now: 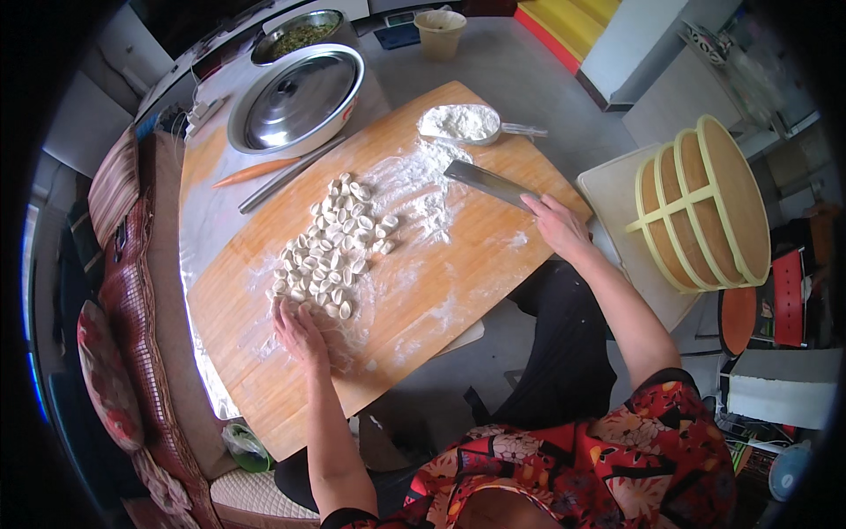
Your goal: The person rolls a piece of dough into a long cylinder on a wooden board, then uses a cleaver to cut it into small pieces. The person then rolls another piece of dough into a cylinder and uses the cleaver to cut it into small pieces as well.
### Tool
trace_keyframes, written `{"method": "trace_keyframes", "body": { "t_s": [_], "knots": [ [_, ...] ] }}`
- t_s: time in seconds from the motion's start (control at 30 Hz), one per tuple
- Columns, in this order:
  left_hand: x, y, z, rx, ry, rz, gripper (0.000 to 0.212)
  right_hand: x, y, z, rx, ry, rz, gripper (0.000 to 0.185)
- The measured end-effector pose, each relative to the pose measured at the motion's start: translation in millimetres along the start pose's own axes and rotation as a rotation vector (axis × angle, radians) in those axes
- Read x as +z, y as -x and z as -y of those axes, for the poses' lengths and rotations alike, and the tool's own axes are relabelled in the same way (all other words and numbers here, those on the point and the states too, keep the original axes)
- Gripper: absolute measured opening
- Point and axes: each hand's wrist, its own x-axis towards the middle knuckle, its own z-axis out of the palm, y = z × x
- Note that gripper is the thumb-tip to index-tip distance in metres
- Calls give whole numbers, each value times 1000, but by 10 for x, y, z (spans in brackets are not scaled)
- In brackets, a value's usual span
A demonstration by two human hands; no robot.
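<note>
Many small pieces of cut dough (pixel 330 244) lie in a floured heap on a large wooden board (pixel 390 330). At the heap's near end, my left hand (pixel 299 330) rests with fingers spread, its tips touching or beside the nearest pieces. My right hand (pixel 558 221) grips a broad metal blade, a cleaver or dough knife (pixel 489 185); its handle is hidden in the hand. The blade's far end lies over loose white flour (pixel 429 192). Beyond it, a clear scoop (pixel 489 135) full of flour sits on the board's far edge.
Left of the board are a metal rolling pin (pixel 284 178), a wooden rolling pin (pixel 254 172) and a lidded basin (pixel 238 135). A metal bowl of chopped green filling (pixel 261 56) stands behind. Round stacked trays (pixel 737 198) stand at the right, a bucket (pixel 439 43) on the far floor.
</note>
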Motion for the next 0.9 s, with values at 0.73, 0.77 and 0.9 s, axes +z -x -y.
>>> {"method": "trace_keyframes", "body": {
  "t_s": [0.73,0.77,0.9],
  "knots": [
    [-19,-4,-73,-13,39,-2,44,578,-593,1616,-44,-296,76,38],
    [-33,-9,-76,-19,52,0,44,499,-589,1506,70,-242,81,35],
    [-43,8,-22,-14,63,-23,46,160,-307,887,117,-168,59,33]
  ]
}}
